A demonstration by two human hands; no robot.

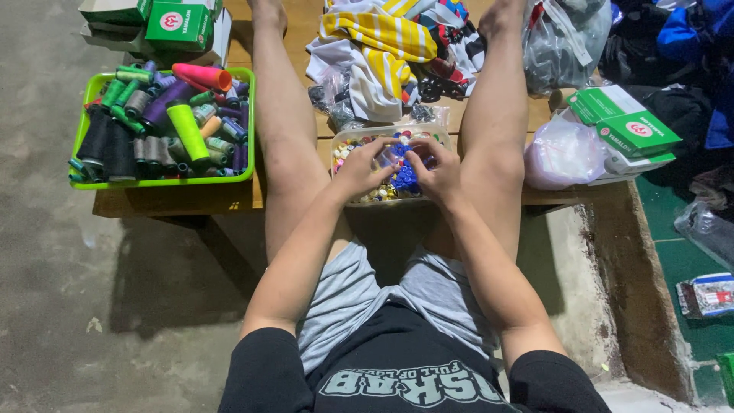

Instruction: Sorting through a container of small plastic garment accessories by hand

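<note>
Both hands, left hand (358,170) and right hand (436,172), crowd the clear button tub (345,138), hemmed by 2 bare legs, folded cloth (382,53) just behind, green tray (80,130) left, plastic bag (562,153) right.

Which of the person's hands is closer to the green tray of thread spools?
Left. The left hand rests in the clear box of buttons, on the side facing the green tray of thread spools. The right hand is in the same box, farther from the tray.
</note>
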